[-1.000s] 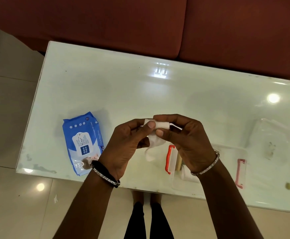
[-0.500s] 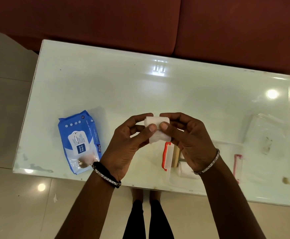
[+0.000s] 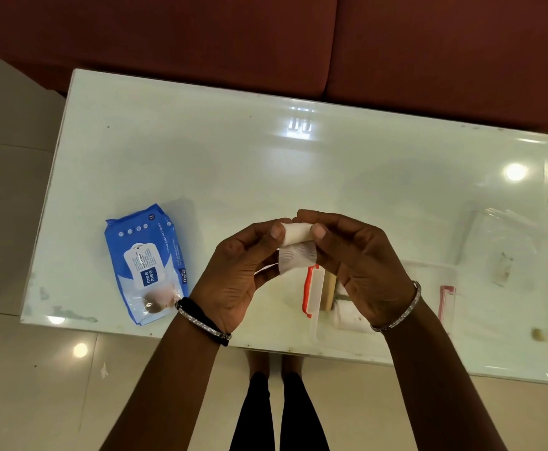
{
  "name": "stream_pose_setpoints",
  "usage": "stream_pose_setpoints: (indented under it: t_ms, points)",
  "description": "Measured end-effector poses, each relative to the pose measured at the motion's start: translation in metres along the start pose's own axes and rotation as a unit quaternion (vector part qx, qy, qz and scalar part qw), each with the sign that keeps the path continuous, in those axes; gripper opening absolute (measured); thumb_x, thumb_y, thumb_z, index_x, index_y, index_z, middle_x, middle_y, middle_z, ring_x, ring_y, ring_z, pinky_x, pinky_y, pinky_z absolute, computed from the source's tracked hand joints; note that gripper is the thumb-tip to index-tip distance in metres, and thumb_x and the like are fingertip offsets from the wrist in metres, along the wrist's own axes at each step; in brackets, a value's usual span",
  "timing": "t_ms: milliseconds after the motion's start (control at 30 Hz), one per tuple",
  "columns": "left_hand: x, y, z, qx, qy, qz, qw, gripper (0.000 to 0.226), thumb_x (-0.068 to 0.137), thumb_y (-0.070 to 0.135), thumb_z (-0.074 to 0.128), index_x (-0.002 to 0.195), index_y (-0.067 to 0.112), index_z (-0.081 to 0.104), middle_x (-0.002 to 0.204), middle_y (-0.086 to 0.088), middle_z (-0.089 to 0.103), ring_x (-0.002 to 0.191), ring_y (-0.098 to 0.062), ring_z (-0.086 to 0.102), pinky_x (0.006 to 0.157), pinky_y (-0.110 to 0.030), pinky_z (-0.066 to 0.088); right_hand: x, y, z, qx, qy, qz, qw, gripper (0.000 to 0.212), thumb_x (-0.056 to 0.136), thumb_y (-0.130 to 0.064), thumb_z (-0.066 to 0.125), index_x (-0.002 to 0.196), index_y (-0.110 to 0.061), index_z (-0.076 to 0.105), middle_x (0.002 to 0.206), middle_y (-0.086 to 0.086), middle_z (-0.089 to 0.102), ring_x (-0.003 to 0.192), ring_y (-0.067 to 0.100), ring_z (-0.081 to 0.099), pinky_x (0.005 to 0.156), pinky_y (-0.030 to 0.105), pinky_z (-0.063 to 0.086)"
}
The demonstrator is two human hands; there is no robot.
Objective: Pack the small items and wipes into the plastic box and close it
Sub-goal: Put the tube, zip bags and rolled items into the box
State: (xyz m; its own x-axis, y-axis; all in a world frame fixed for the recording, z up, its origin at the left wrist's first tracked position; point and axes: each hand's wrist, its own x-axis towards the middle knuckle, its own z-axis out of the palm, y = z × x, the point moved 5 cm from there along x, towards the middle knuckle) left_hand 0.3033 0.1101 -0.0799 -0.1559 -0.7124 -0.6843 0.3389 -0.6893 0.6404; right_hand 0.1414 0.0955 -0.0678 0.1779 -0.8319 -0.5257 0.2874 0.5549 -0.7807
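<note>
Both hands hold a white gauze bandage roll (image 3: 296, 236) above the table, with a loose gauze tail hanging below it. My left hand (image 3: 243, 271) pinches its left end and my right hand (image 3: 360, 265) pinches its right end. Under my right hand lies the clear plastic box (image 3: 428, 278) with an orange-red latch (image 3: 308, 291) on its left side and a pink latch (image 3: 446, 302) on its right. A tan item and a white item lie inside it, partly hidden. The blue wet wipes pack (image 3: 145, 265) lies on the table to the left. The clear lid (image 3: 507, 245) lies at the right.
The white glass table (image 3: 233, 157) has its near edge just below the box. A red-brown sofa (image 3: 266, 37) stands behind the table. Tiled floor and my legs show below the near edge.
The bandage has been rolled further, so the loose tail is shorter. Both hands stay together over the table near the box's left latch.
</note>
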Motion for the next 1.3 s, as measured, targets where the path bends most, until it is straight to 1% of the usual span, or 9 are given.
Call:
stream_pose_setpoints:
  t_ms: [200, 367, 500, 667, 833, 933, 1033, 1167, 1300]
  points:
    - [0.003, -0.007, 0.002, -0.049, -0.004, -0.029, 0.998, 0.025, 0.068, 0.036, 0.068, 0.088, 0.028, 0.079, 0.096, 0.002, 0.078, 0.089, -0.015, 0.075, 0.072, -0.028, 0.060, 0.000, 0.000, -0.002, -0.025, 0.000, -0.005, 1.000, 0.040, 0.080, -0.016, 0.066, 0.118, -0.003, 0.068, 0.115, 0.011, 0.074, 0.109, 0.025, 0.070, 0.090, 0.035, 0.058]
    - [0.008, -0.012, -0.001, -0.079, 0.014, -0.049, 0.996, 0.037, 0.070, 0.043, 0.066, 0.099, 0.023, 0.076, 0.102, -0.009, 0.076, 0.093, -0.024, 0.075, 0.075, -0.034, 0.061, 0.002, -0.003, -0.007, -0.040, 0.023, -0.011, 0.999, 0.043, 0.073, -0.013, 0.073, 0.115, -0.003, 0.069, 0.112, 0.013, 0.075, 0.106, 0.028, 0.071, 0.090, 0.044, 0.058]
    - [0.007, -0.011, 0.000, -0.019, 0.008, -0.052, 0.998, 0.052, 0.068, 0.057, 0.062, 0.106, 0.023, 0.072, 0.100, -0.009, 0.077, 0.093, -0.026, 0.075, 0.079, -0.036, 0.061, 0.003, -0.003, -0.011, -0.078, 0.032, -0.018, 0.996, 0.033, 0.075, 0.000, 0.074, 0.108, 0.002, 0.070, 0.107, 0.016, 0.075, 0.100, 0.032, 0.072, 0.089, 0.047, 0.058]
    - [0.008, -0.005, 0.003, 0.061, 0.002, 0.008, 0.998, 0.049, 0.063, 0.040, 0.073, 0.108, 0.020, 0.070, 0.099, -0.005, 0.077, 0.094, -0.025, 0.074, 0.079, -0.030, 0.061, 0.000, -0.001, -0.013, -0.097, 0.034, -0.020, 0.995, 0.029, 0.078, 0.007, 0.071, 0.107, 0.002, 0.070, 0.109, 0.013, 0.075, 0.095, 0.027, 0.074, 0.085, 0.037, 0.060]
    - [0.012, -0.004, 0.001, 0.081, 0.003, 0.038, 0.996, 0.042, 0.065, 0.027, 0.073, 0.107, 0.024, 0.069, 0.111, -0.015, 0.071, 0.102, -0.028, 0.070, 0.081, -0.032, 0.061, 0.001, 0.004, -0.012, -0.059, 0.054, -0.003, 0.997, 0.034, 0.083, -0.001, 0.068, 0.116, -0.010, 0.066, 0.102, 0.017, 0.075, 0.094, 0.028, 0.074, 0.078, 0.037, 0.061]
    - [0.012, -0.004, -0.001, 0.089, 0.003, 0.046, 0.995, 0.042, 0.065, 0.027, 0.074, 0.108, 0.025, 0.069, 0.114, -0.012, 0.070, 0.106, -0.028, 0.068, 0.087, -0.038, 0.059, 0.001, 0.005, -0.010, -0.044, 0.041, 0.012, 0.998, 0.033, 0.080, -0.016, 0.068, 0.113, -0.014, 0.068, 0.093, 0.013, 0.078, 0.088, 0.026, 0.076, 0.073, 0.031, 0.061]
    - [0.012, -0.005, -0.003, 0.085, -0.003, 0.043, 0.995, 0.046, 0.064, 0.028, 0.075, 0.110, 0.026, 0.070, 0.113, -0.008, 0.072, 0.107, -0.025, 0.069, 0.087, -0.037, 0.059, 0.003, 0.004, -0.010, -0.057, 0.037, 0.011, 0.998, 0.031, 0.077, -0.019, 0.070, 0.108, -0.013, 0.070, 0.093, 0.014, 0.078, 0.088, 0.029, 0.076, 0.072, 0.031, 0.061]
    - [0.011, -0.010, -0.001, -0.008, -0.009, -0.013, 1.000, 0.055, 0.063, 0.035, 0.075, 0.115, 0.021, 0.068, 0.111, -0.008, 0.074, 0.101, -0.025, 0.072, 0.081, -0.032, 0.060, 0.004, 0.001, -0.014, -0.099, 0.040, -0.010, 0.994, 0.026, 0.079, -0.007, 0.073, 0.105, -0.008, 0.072, 0.100, 0.015, 0.076, 0.094, 0.033, 0.073, 0.081, 0.044, 0.061]
    - [0.012, -0.015, 0.000, -0.034, 0.011, -0.066, 0.997, 0.046, 0.062, 0.048, 0.070, 0.099, 0.020, 0.073, 0.102, -0.009, 0.077, 0.091, -0.024, 0.075, 0.080, -0.034, 0.061, 0.003, 0.001, -0.013, -0.098, 0.033, -0.013, 0.995, 0.030, 0.076, -0.003, 0.074, 0.105, -0.002, 0.070, 0.107, 0.015, 0.075, 0.099, 0.033, 0.071, 0.091, 0.050, 0.056]
